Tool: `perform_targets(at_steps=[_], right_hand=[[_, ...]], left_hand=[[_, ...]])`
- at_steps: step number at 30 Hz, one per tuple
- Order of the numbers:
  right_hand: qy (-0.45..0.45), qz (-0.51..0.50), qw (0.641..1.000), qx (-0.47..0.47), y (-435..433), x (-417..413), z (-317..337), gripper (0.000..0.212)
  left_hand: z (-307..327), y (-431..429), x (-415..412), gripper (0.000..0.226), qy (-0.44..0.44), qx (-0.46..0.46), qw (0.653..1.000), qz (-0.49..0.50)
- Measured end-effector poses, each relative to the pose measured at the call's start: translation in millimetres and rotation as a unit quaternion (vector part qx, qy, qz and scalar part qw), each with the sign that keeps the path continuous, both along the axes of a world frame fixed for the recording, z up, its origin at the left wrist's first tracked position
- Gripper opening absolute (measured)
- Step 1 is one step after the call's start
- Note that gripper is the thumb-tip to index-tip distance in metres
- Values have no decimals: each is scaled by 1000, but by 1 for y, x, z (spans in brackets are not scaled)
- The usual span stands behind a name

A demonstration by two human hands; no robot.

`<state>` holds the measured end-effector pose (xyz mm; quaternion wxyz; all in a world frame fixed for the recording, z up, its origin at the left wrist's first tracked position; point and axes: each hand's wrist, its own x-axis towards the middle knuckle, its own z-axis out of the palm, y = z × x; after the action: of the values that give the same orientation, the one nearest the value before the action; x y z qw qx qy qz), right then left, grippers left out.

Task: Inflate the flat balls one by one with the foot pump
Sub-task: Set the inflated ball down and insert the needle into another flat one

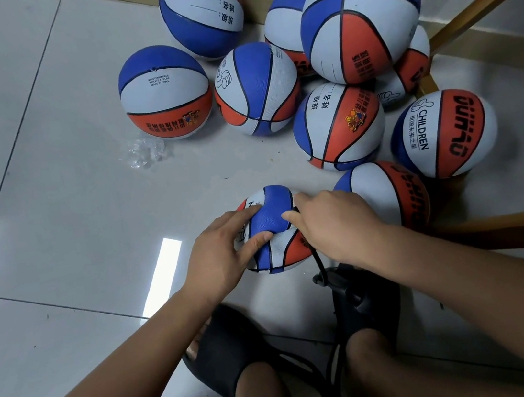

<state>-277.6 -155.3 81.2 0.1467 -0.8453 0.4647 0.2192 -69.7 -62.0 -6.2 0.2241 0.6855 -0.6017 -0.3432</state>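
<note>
Bare forearms reach down past two knees, and a black sandal [228, 346] on the left foot rests flat on the tiled floor [49, 196]. Beside it the black foot pump [359, 292] sits under the right foot, partly covered by the right forearm.

Ahead of the feet, the left hand [224, 248] grips the flat ball [270, 220], with its thumb and fingers curled on either side of a dented blue panel. The right hand [328, 222] pinches the top end of the black hose [318, 263] against the ball's right side; the needle itself is hidden under the fingers. From there the hose runs down to the pump.

Touching the right wrist is a round, full ball [385, 193], crowding the work from that side. Beyond it the other inflated balls [359, 14] lie heaped against the wall, all red, white and blue, some stacked on others. One ball [165, 92] sits apart at the left, with crumpled clear plastic wrap [148, 152] on the floor just before it.

A slanted wooden leg [480, 6] crosses behind the heap at upper right, and a wooden rail [512, 222] lies low along the floor at right, near the right forearm.
</note>
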Motion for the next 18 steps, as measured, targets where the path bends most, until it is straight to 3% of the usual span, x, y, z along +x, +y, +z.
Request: perform_targets(at_steps=[3, 10, 18], right_hand=[[20, 43, 998, -38, -5, 2, 2, 45], [58, 143, 988, -14, -13, 18, -3, 22], [51, 54, 997, -22, -4, 22, -27, 41]], left_hand=[[0, 0, 1, 51, 10, 3, 1000, 1], [1, 0, 2, 58, 23, 11, 1000, 5], [4, -1, 1, 63, 29, 15, 999, 12]])
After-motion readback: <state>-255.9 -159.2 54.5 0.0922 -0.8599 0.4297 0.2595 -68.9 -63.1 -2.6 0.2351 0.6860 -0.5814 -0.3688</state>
